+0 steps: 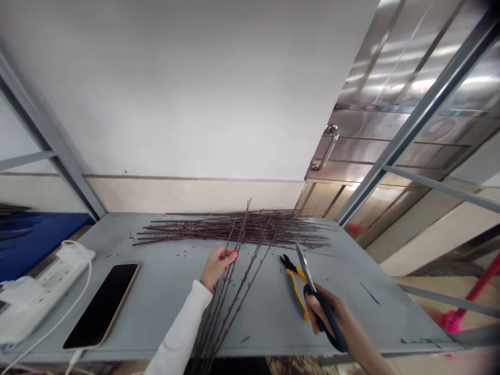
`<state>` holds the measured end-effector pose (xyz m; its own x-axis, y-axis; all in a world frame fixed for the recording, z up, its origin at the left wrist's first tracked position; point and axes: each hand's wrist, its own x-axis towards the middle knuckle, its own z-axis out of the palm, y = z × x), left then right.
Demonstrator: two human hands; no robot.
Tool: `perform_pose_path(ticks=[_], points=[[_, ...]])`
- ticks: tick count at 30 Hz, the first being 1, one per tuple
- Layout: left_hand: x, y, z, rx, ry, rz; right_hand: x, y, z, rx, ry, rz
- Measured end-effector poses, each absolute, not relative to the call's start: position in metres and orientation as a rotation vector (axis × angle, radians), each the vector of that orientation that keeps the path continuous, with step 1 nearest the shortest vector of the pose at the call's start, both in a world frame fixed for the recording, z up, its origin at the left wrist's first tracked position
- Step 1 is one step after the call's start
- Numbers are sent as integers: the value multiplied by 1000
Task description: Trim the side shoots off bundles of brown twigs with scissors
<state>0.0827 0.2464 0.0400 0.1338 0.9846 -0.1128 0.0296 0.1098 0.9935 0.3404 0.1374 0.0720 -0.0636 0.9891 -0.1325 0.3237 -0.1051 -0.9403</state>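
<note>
My left hand (216,266) is shut on several long, thin dark twigs (228,312), which run from above the hand down past the table's front edge. My right hand (326,315) grips a pair of scissors (305,266) with navy handles, the steel blades pointing up and away from me. Just left of the scissors, yellow-handled cutting pliers (296,286) lie on the grey metal table (265,312). A loose pile of similar twigs (234,229) spreads across the table's far side, just beyond both hands. Small twig bits are scattered on the surface.
A black smartphone (100,304) lies at the table's left, with a cable at its lower end. Beyond it sits a white power strip (47,291) with plugged-in adapters. A wall stands behind the table, a steel door (390,125) at right, and a pink-handled tool (455,317) low at right.
</note>
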Motion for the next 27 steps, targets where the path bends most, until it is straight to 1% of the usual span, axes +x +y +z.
perform_pose_path(ticks=[4,9,14,21,27], points=[[82,242,49,1220,1092,1039,322,139,69,-1438,-1413,1077],[82,242,56,1249,1033,1034,284,144,79,-1386,-1281,955],[79,251,64,1293,1005,1044,240,172,78,-1461,-1137,699],[75,258,71,1243,942,1064,200,216,60,-1379,-1147,799],[63,259,73,1165,934,1160,209,219,47,-1276,-1015,912]])
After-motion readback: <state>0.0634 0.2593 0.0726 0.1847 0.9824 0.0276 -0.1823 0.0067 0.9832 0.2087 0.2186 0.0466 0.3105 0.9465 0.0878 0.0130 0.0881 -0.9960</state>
